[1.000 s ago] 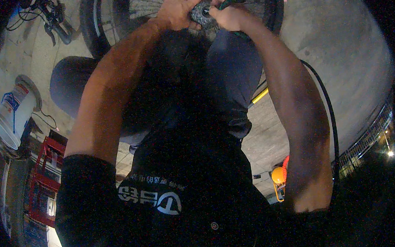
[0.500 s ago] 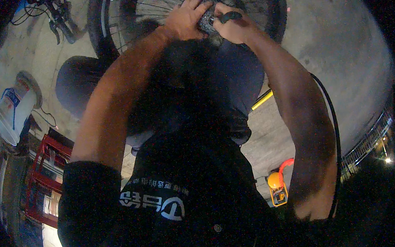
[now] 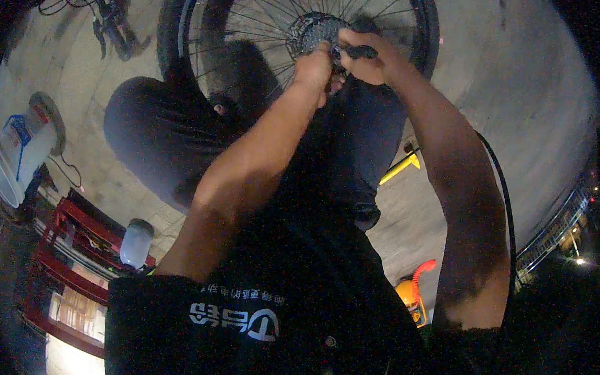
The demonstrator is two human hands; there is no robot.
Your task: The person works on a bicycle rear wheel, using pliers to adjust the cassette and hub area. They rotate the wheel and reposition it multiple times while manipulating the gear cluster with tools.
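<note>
A spoked bicycle wheel [image 3: 427, 21] with a black tyre is in front of my knees. At its hub sits a grey toothed cassette [image 3: 321, 35]. My right hand [image 3: 373, 66] is closed round a black-handled tool [image 3: 360, 52] just right of the cassette; its working end is hidden between my hands. Just below the cassette, my left hand [image 3: 315, 70] has its fingers curled together beside the right hand, and what they hold is hidden.
Bicycle handlebars [image 3: 117, 30] lie far left. A white bucket [image 3: 7, 174] and a red rack [image 3: 71, 263] with a pale bottle [image 3: 137, 244] are on the left. Right of my legs are a yellow bar [image 3: 398, 170] and an orange device with a red coiled hose [image 3: 423, 271].
My left hand has left the cassette's upper left side and come down beside my right hand, its fingers now curled. My right hand, with the tool, has shifted slightly down and right.
</note>
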